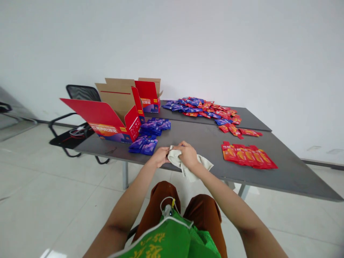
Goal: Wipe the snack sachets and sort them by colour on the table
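Bunched under my right hand [188, 155] is a white cloth [203, 162], whose loose end hangs over the table's front edge. My left hand [160, 157] is closed right beside it, its fingertips meeting the cloth's left side. Whatever lies between the left fingers is hidden by the hand and the cloth. Just left of that hand, blue-purple pouches [143, 144] lie flat on the table. To the right, several red-orange pouches [247, 156] are laid in an overlapping row.
An open red carton [110, 125] stands on the dark grey table [193, 134], with another carton [150, 98] behind it. More blue pouches [156, 124] lie beside the cartons. A mixed heap of pouches [204, 107] sits at the back. A black chair [80, 94] stands to the left.
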The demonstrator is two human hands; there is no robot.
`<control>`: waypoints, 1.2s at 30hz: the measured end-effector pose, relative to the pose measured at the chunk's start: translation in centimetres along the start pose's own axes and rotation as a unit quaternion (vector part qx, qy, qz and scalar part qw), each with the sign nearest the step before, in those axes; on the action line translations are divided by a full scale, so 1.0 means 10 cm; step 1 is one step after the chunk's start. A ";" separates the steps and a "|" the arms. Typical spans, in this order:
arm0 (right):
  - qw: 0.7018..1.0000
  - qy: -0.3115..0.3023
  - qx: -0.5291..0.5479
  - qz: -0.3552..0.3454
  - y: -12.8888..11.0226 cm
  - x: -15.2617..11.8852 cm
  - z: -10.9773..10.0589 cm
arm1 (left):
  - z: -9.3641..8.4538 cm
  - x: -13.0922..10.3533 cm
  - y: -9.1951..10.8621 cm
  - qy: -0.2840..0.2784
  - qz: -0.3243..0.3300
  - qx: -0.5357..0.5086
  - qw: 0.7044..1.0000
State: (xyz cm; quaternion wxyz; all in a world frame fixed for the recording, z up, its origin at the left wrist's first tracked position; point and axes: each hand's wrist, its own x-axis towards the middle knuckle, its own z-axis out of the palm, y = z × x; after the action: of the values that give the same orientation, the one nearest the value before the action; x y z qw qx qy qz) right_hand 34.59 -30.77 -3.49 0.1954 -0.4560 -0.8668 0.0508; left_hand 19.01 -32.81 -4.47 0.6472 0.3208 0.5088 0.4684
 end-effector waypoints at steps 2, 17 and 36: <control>0.997 -0.021 -0.046 0.050 0.10 0.09 -0.05 | -0.03 -0.04 0.02 -0.025 -0.016 -0.018 0.999; 0.999 -0.036 -0.026 -0.014 -0.07 -0.15 -0.27 | 0.00 0.01 0.04 0.005 -0.037 0.011 0.999; 0.992 -0.015 0.050 -0.116 0.04 -0.03 -0.13 | -0.02 0.00 -0.06 0.033 0.005 -0.033 0.999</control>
State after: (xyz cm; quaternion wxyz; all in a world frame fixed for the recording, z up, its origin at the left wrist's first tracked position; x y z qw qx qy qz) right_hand 35.55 -30.84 -2.48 0.2095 -0.3416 -0.9129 0.0778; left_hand 18.97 -33.03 -5.06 0.6379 0.2864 0.5128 0.4981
